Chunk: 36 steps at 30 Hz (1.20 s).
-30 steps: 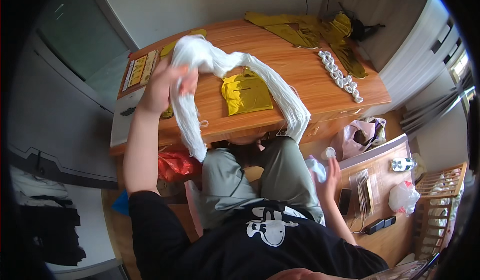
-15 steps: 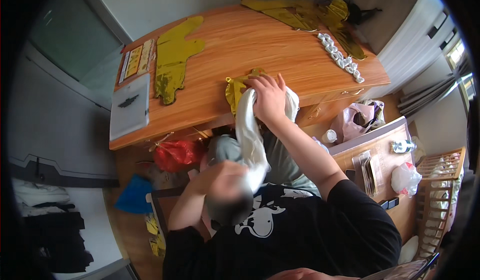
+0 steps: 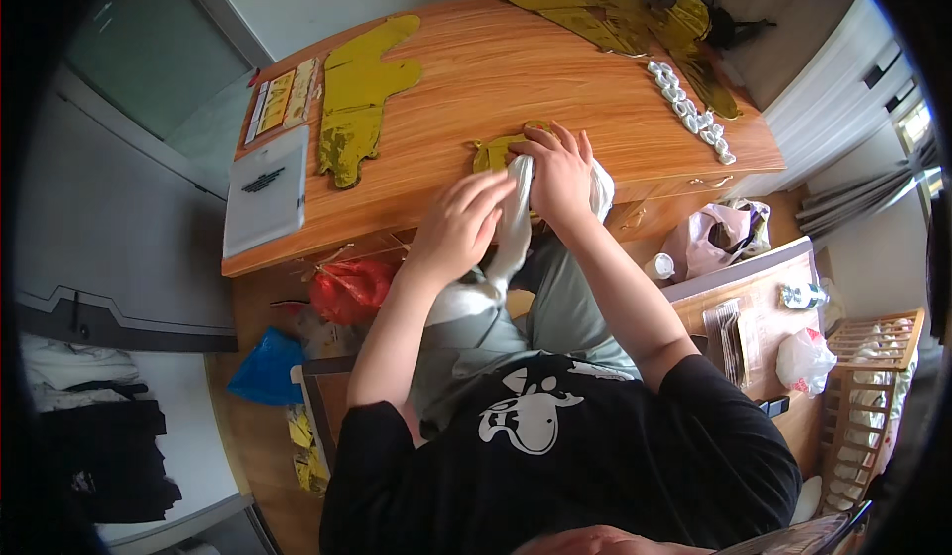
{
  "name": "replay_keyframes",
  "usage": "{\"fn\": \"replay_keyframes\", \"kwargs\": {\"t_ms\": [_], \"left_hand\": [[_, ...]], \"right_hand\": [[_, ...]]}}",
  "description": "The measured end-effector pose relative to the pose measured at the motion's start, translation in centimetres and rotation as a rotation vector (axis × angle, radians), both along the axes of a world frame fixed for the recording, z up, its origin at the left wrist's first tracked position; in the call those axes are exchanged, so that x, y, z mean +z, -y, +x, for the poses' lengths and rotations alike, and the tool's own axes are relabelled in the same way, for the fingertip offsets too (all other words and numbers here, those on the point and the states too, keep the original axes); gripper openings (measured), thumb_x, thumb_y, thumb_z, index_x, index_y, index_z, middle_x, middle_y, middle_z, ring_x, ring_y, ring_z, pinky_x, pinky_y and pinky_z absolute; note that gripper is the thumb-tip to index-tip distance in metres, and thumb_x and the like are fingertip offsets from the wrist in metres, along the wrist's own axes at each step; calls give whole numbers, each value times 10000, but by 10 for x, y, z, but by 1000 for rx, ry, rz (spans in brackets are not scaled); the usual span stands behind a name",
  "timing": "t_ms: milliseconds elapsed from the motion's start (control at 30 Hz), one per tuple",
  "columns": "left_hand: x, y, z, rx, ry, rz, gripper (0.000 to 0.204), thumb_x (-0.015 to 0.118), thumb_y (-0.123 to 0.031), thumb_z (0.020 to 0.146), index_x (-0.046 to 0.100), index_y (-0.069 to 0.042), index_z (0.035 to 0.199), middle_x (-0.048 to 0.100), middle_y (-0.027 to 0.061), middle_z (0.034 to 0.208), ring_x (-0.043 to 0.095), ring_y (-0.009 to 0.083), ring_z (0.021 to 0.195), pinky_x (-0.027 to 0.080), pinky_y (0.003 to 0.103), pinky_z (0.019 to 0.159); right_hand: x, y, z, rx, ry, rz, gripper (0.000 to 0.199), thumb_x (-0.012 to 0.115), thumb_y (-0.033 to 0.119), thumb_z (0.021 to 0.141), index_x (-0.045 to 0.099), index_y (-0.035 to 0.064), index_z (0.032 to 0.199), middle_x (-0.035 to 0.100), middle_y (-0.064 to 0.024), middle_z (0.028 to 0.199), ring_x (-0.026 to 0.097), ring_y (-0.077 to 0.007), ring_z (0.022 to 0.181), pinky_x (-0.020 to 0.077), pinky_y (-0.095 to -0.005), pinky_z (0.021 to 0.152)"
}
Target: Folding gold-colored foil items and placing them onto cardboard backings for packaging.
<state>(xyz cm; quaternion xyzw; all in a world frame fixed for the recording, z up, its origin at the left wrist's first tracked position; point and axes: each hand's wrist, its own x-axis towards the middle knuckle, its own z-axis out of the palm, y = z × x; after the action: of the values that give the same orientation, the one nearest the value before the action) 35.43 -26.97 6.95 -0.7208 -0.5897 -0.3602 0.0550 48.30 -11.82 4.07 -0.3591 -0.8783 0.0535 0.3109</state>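
A long white hank of thread or soft cloth drapes over the desk's front edge and trails down onto my lap. My right hand lies on it at the edge, fingers stretched out and slightly apart; its thumb is mostly hidden. Beneath and beyond that hand, a crumpled gold foil piece rests on the desk. My left hand hovers just left of the hank, fingers extended and nothing visible in it. Whether its fingertips touch the hank I cannot tell.
A flat gold foil shape lies at the left, beside a pale plastic case. More gold foil and a row of small white coils are at the right. Bags, including a red one, sit below the desk.
My left hand has moved forward from near my chest to the desk edge. The hank's lower part, earlier drawn up toward that hand, now droops over my lap. My right hand stays at the edge.
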Motion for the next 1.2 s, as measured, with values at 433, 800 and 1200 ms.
{"fn": "replay_keyframes", "kwargs": {"t_ms": [433,800,1200], "left_hand": [[-7,-35,-38,79,-92,-250,362,636,-279,965,651,-92,1274,639,116,1332,584,327,1255,369,520,1164],[3,-63,-38,145,-111,-111,351,659,-304,962,670,-92,1240,654,114,1288,616,324,1190,448,485,1078],[-41,54,52,-181,368,-890,505,791,-354,833,659,-45,1211,727,161,982,697,385,977,547,426,831]], "right_hand": [[68,32,102,240,-552,-98,177,680,160,966,705,-15,956,728,-138,1036,675,-290,1082,481,-448,1007],[66,45,175,223,-692,-277,104,718,7,925,637,-19,984,712,-85,886,685,-134,763,544,-250,706],[89,25,181,183,-456,19,154,761,-38,829,676,1,952,715,-94,871,701,-167,825,535,-280,718]]}}
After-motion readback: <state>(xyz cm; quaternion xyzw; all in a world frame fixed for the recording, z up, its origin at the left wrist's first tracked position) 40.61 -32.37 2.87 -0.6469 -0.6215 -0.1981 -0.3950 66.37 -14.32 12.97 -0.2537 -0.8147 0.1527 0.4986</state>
